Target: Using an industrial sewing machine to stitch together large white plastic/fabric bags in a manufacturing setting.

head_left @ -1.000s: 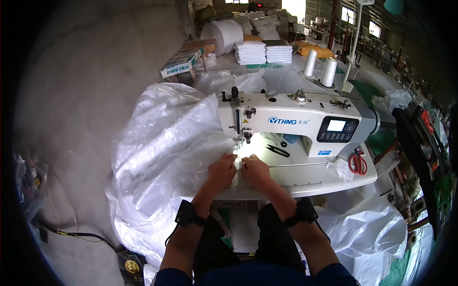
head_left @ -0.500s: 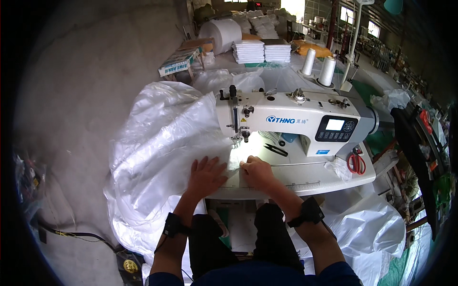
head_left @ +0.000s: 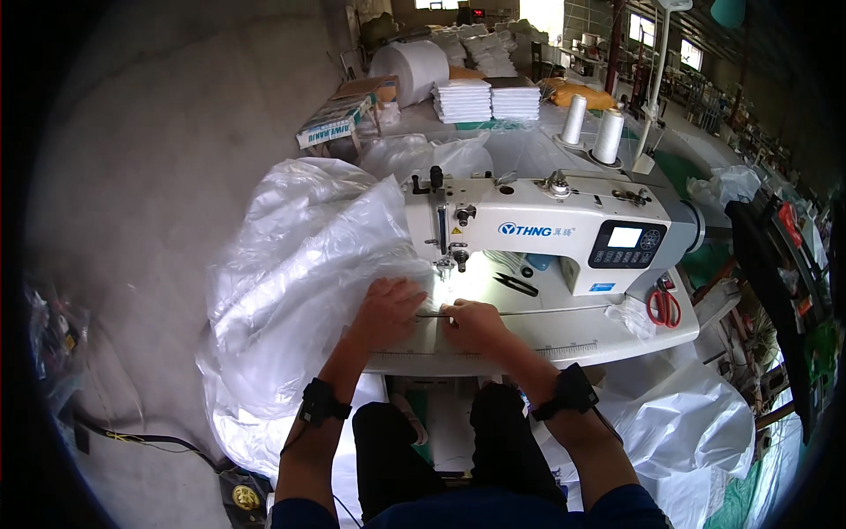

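Note:
A white sewing machine [head_left: 546,207] stands in front of me, its lamp lighting the needle area [head_left: 445,269]. A large translucent white plastic sheet [head_left: 295,251] is heaped left of the needle and hangs over the table's front edge. My left hand [head_left: 389,310] lies on the sheet just left of the needle, its fingers stretched out and close together. Nearer to me than the needle, my right hand [head_left: 472,324] has its fingers pinched at the edge of the sheet. Glare hides exactly where that edge runs under the fingertips.
Black thread snips [head_left: 515,284] lie under the machine arm. Red-handled scissors [head_left: 664,309] rest at the table's right end beside a crumpled white scrap [head_left: 631,314]. Two thread cones [head_left: 608,137] stand behind the machine. More white sheeting [head_left: 679,414] hangs below right.
My left hand has moved forward, nearer the needle, and its spread fingers have come together. My right hand has shifted slightly left relative to the machine. The view has tilted a little.

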`<state>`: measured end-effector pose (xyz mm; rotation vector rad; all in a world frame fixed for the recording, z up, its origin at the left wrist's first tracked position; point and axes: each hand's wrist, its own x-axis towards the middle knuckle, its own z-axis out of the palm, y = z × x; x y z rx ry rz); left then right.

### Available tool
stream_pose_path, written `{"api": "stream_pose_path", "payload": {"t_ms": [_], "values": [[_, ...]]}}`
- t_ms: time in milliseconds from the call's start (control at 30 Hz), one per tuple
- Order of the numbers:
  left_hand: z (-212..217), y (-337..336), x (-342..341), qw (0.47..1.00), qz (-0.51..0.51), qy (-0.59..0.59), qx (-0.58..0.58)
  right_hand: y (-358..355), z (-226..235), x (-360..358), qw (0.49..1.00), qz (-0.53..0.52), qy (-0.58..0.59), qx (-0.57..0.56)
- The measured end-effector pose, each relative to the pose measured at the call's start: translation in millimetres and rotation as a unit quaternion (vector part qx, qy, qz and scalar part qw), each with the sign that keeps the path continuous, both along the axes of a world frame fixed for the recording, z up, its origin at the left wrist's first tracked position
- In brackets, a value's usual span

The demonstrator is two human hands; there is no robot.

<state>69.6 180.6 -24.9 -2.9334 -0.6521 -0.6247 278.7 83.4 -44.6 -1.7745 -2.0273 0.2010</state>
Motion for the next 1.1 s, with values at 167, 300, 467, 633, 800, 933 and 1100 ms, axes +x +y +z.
{"api": "stream_pose_path", "payload": {"t_ms": [167, 300, 467, 633, 800, 933, 1100], "values": [[-15.5, -8.6, 25.0, 0.997, -0.054, -0.063, -0.009, -4.4, 3.9, 13.1, 1.0, 0.021, 0.002, 0.007], [-26.7, -1.8, 31.4, 0.997, -0.038, -0.071, -0.019, 0.7, 1.6, 22.5, 0.998, 0.019, -0.011, 0.055], [-28.3, 5.5, 34.5, 0.991, -0.041, -0.108, -0.06, 16.3, -5.7, 27.8, 0.994, 0.07, -0.029, 0.081], [-20.0, -2.4, 32.5, 0.989, -0.011, -0.098, -0.113, 27.9, -19.9, 25.7, 0.992, 0.067, -0.052, 0.096], [-16.1, -0.6, 36.1, 0.988, -0.007, -0.093, -0.12, 55.0, -23.7, 25.0, 0.997, -0.017, 0.049, 0.051], [-24.6, 12.2, 45.6, 0.975, 0.042, -0.101, -0.192, 67.1, -13.5, 29.1, 0.907, -0.054, 0.365, -0.203], [-21.3, 34.2, 53.8, 0.91, 0.082, -0.104, -0.393, 55.6, -1.3, 28.3, 0.86, -0.039, 0.441, -0.252]]}}
